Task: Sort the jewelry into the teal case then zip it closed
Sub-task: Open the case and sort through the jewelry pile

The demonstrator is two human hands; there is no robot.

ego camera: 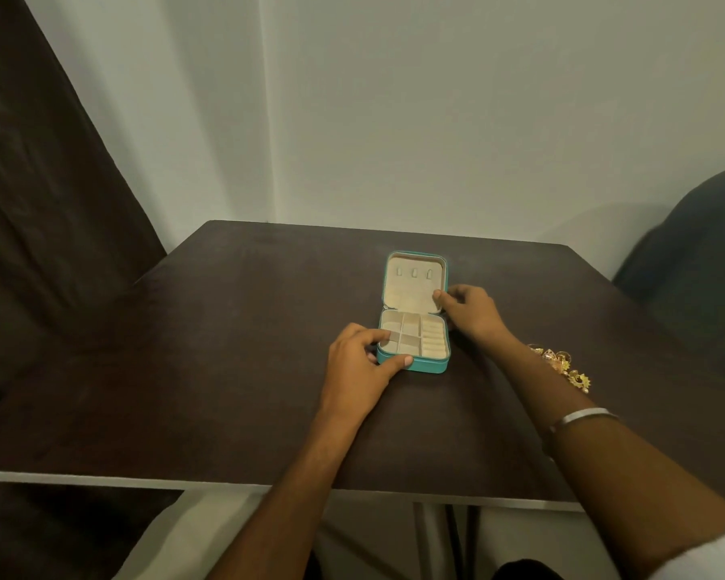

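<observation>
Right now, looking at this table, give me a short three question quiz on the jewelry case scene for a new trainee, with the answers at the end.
1. True or false: the teal case lies open, its compartments empty.
2. Which hand touches the lid's right edge? A) left hand B) right hand C) neither
3. Fill in: the gold jewelry lies on the dark table to the ____ of the case.

Key
1. True; the beige tray shows nothing inside.
2. B; the left hand grips the base's front left corner.
3. Right, just beyond the right forearm, which wears a silver bangle.
</observation>
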